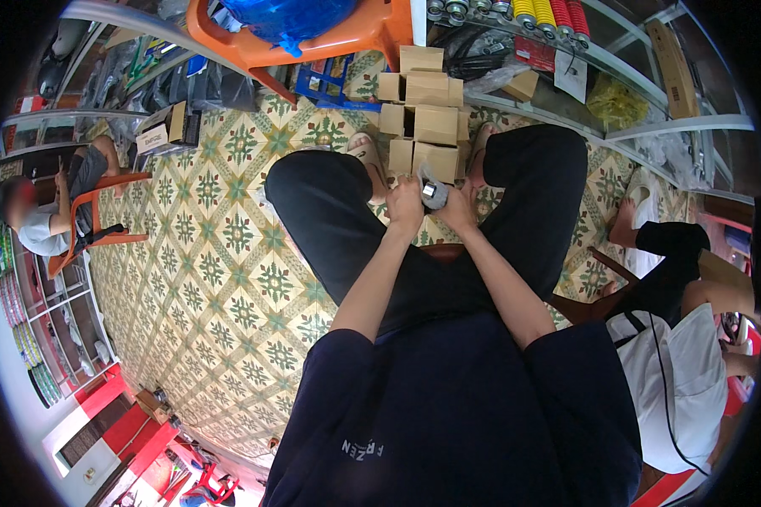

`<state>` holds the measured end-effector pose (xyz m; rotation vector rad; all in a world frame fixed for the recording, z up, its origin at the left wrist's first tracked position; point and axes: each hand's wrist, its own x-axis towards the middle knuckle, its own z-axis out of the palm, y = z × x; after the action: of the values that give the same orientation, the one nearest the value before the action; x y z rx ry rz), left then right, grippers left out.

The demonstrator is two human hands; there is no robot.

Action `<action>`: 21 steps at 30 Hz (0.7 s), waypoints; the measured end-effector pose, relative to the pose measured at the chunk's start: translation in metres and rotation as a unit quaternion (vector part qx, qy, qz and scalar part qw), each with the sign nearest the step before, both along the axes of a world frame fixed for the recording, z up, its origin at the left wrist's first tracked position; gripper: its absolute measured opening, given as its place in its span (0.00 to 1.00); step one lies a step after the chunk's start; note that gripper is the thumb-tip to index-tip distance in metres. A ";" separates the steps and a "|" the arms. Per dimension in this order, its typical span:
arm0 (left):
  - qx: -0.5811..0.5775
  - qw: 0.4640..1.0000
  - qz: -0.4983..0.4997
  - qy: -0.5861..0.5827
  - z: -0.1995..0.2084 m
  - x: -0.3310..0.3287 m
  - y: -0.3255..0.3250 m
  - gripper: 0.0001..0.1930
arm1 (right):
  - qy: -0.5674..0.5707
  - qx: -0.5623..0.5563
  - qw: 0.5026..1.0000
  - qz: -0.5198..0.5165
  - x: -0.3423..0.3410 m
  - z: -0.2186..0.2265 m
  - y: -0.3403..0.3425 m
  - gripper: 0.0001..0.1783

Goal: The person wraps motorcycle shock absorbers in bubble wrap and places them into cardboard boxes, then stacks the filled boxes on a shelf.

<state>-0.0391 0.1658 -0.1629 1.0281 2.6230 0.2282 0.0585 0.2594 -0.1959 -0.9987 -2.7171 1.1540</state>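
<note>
Grey cylinder [434,196] in both hands [405,206] [457,210], cardboard boxes [436,125] beyond

There are two hands, one left hand [404,205] and one right hand [457,209], and one grey cylindrical piece [435,195] with a shiny end. The wearer has two sandals [370,162]. At least four open cartons [437,124] stand between the feet, and one more open box [162,135] is off to the left. Two other people are in view: one person [46,228] at left, one seated helper [676,372] at right. I count two orange chairs [380,35], one blue bag [292,19], one blue crate [323,88], two yellow springs [524,13] and two red springs [578,19].
</note>
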 end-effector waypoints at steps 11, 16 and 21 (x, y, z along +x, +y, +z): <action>-0.015 1.000 0.007 0.003 -0.003 -0.002 0.002 0.10 | 0.056 0.166 0.984 -0.029 -0.007 0.061 -0.011 0.24; -0.058 0.997 -0.032 0.050 0.001 -0.002 0.005 0.10 | 0.044 0.155 0.985 -0.054 -0.005 0.056 -0.009 0.20; -0.013 0.989 -0.036 0.143 -0.005 0.002 0.001 0.07 | -0.004 0.081 0.994 -0.074 -0.002 0.057 -0.007 0.20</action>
<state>-0.0367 0.1669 -0.1674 1.2248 2.8233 0.0309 0.0564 0.2528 -0.1392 -1.1586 -2.6388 0.8921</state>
